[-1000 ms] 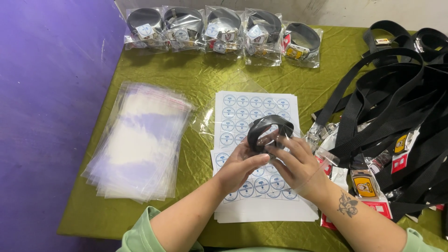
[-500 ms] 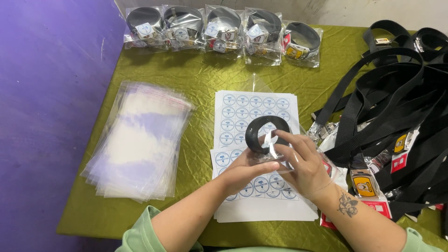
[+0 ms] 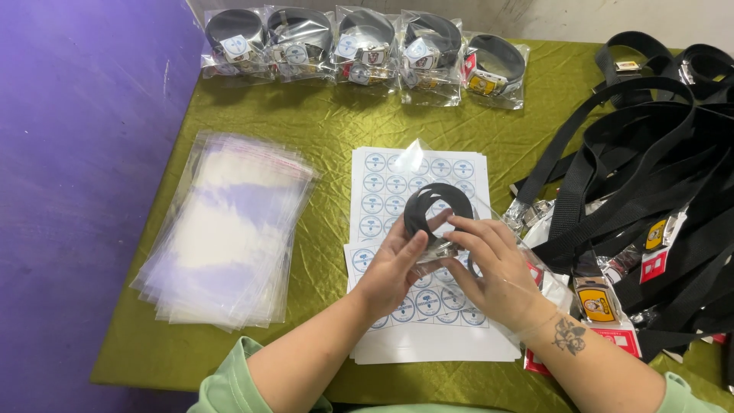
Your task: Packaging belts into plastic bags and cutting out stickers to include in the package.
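Holding the rolled black belt [image 3: 437, 208], left hand [image 3: 394, 271] and right hand [image 3: 493, 268] pinch it; a loose grip might let it uncoil.

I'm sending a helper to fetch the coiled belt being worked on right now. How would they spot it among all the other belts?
On the green-draped table, find the white sheets of round stickers at the centre. Just above them, the left hand and right hand hold a rolled black belt with a clear bag about it. Unlike the bagged rolls along the far edge and the loose belts piled at right, it alone is in hand.
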